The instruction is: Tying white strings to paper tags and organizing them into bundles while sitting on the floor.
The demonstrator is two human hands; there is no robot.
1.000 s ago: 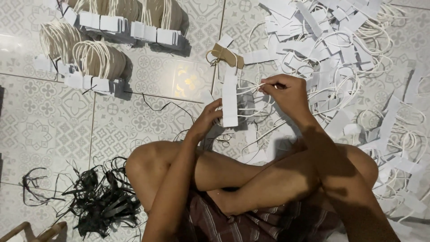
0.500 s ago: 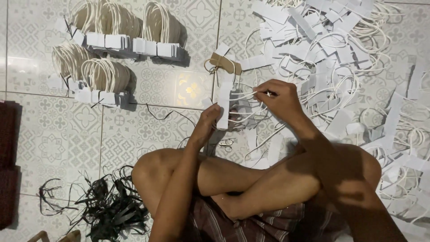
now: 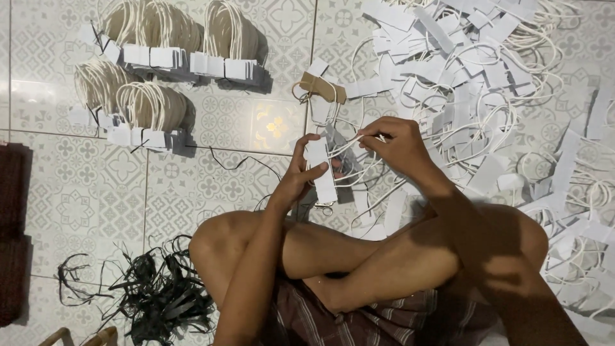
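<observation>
While the loose pile of white strips and cord loops (image 3: 487,83) crowds your right, bare patterned tile floor (image 3: 192,186) stays open left. Left hand (image 3: 296,181) clamps a flat stack of white paper strips (image 3: 319,170) upright above your knees. Right hand (image 3: 397,146) pinches thin white cord loops (image 3: 349,146), wrist bent.

1. The pale grey tiled floor (image 3: 77,211) carries a faint white flower-and-lattice pattern.
2. The loose heap of paper strips with cord loops (image 3: 487,83), right of the floor's bright glare patch, is white.
3. The tied bundles of cord handles (image 3: 160,45), left of that patch, are cream with white tabs.
4. The tangle of plastic straps (image 3: 154,295) is black.
5. The cloth shorts (image 3: 384,323) are dark maroon with pale checked lines.
6. The small folded paper tab (image 3: 322,86) is brown.
</observation>
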